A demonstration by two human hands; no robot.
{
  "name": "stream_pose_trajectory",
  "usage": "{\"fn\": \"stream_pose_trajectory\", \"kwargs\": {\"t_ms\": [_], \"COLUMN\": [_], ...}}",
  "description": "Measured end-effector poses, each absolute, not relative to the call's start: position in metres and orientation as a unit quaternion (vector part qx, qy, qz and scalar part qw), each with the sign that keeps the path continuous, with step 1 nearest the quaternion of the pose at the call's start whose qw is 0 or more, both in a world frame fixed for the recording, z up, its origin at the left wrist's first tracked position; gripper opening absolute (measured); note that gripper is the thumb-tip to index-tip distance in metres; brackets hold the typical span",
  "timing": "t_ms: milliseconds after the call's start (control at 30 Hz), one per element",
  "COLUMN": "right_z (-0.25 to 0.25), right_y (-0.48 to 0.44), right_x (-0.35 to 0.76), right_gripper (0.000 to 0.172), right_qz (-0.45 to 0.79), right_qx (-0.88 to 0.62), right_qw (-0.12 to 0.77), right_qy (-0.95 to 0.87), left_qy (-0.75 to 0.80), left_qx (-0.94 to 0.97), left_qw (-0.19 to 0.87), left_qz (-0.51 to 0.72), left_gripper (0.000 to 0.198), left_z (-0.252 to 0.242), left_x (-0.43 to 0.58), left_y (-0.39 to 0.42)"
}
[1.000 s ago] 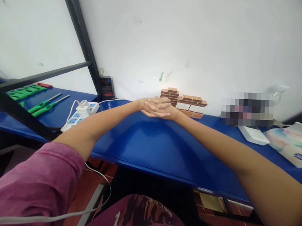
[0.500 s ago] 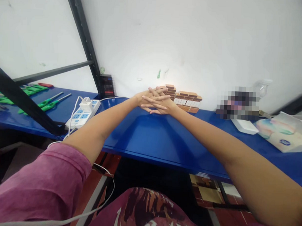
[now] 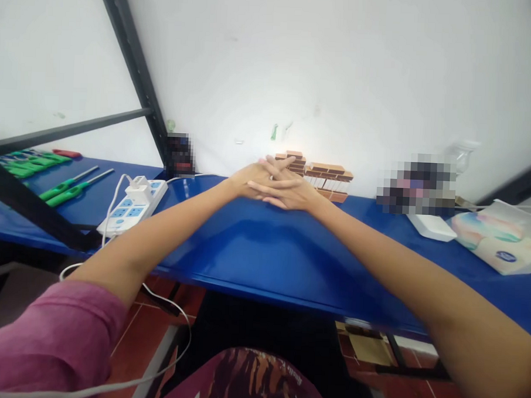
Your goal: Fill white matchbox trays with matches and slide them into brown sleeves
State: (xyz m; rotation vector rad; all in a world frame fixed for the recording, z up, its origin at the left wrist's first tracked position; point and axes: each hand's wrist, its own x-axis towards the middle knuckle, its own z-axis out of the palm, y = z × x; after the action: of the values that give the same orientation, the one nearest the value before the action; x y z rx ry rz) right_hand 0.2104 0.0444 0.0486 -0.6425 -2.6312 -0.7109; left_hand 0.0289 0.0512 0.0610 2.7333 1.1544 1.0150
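Fingers (image 3: pixel 275 184) of the left hand (image 3: pixel 250 178) and right hand (image 3: pixel 301 193) cross and lace together, mostly straight rather than curled, and we see no object held in either; what the palms hide we cannot tell. Just beyond them, against the white wall (image 3: pixel 354 68), stand the wooden blocks (image 3: pixel 329 170), partly covered by the hands. We judge the stacking done as far as it shows: two neighbouring groups are built up in rows, and no loose block lies in sight. Whether anything is left to do, we cannot say. The blocks look flat, oblong and brown, with darker ends and pale bands between some rows. Under the arms, we find the table (image 3: pixel 254 251) smooth, glossy and blue.
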Motion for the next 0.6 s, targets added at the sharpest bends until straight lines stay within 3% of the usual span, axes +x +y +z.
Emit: {"fn": "stream_pose_trajectory", "kwargs": {"t_ms": [133,300,600], "right_z": [0.029,0.004,-0.007], "right_y": [0.021,0.008,0.012], "right_x": [0.237,0.272,0.282], "right_gripper": [0.05,0.024,0.026], "right_qz": [-0.254,-0.267,-0.239], "right_qx": [-0.299,-0.384,-0.378], "right_qw": [0.247,0.287,0.272], "right_qy": [-0.886,-0.836,-0.852], "left_qy": [0.309,0.322,0.317], "left_qx": [0.908,0.903,0.895], "left_qw": [-0.055,-0.093,-0.094], "left_qz": [0.277,0.268,0.299], "left_gripper": [0.04,0.032,0.031], "left_z": [0.053,0.021,0.008], "left_x": [0.0,-0.014,-0.024], "left_y": [0.057,0.063,0.065]}}
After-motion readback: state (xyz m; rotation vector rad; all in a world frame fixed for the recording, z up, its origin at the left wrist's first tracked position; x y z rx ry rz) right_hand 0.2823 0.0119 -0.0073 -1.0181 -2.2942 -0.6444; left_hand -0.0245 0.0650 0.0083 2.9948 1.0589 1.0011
